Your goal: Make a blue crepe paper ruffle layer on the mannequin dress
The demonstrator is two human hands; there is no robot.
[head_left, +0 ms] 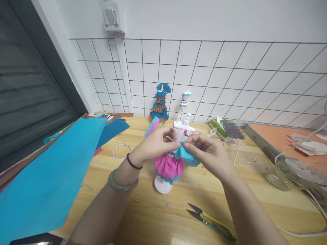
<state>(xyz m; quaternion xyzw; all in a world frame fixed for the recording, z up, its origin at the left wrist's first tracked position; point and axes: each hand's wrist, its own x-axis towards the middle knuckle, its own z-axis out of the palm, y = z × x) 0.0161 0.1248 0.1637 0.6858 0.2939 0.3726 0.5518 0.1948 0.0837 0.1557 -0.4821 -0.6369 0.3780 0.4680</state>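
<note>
Dress form (170,163) upright on surface (153,211) | left hand (155,144) fingers pinched on its bodice | right hand (206,151) fingers clamped on blue crepe strip (185,154) at waist

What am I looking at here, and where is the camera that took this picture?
There is no machine: these are a person's two bare hands, filmed by a camera worn on the head, looking forward and down. The left hand, with a bangle and a black band on its wrist, and the right hand both pinch a teal crepe paper piece against a small mannequin on a stand, which already wears a pink paper skirt. All this is above a wooden table. On it lie thread snips in front, big teal paper sheets to the left, and a green glue gun behind. Two more little dressed figures stand by the wire grid on the wall; the nearer-left one is teal and brown.
</note>
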